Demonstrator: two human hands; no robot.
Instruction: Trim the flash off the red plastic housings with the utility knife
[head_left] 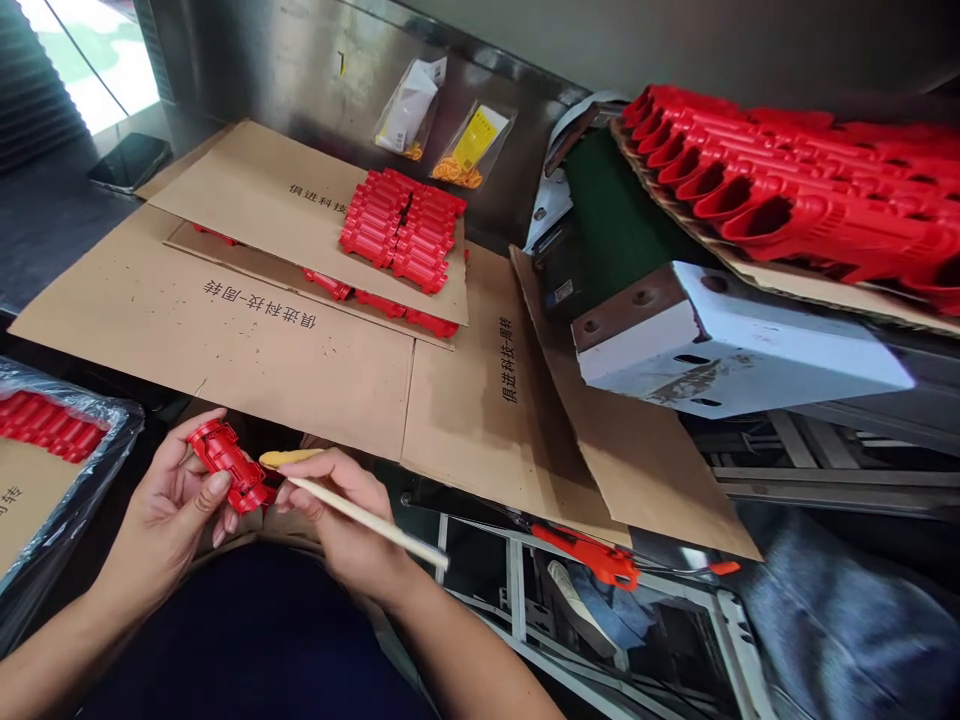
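Note:
My left hand (176, 500) is closed around a red plastic tubular part (229, 465), held tilted in front of my lap. My right hand (349, 510) comes up to its right side, pinching a pale wooden stick (375, 522) that slants down to the right. A yellow finger cot (289, 457) covers one fingertip of that hand. The right fingertips are close to the lower end of the red part; whether they touch it I cannot tell. Beyond the hands, a block of similar red parts (405, 228) lies on stacked cardboard sheets (247, 180), and more red parts show between the layers.
At right, many red parts (757, 190) rest on cardboard above a green conveyor belt (622, 200) with a white metal end (735, 340). A lined bin (127, 430) stands left. Two small bags (411, 105) lie at the back, a phone (131, 162) back left. Orange-handled pliers (592, 555) lie below the table edge.

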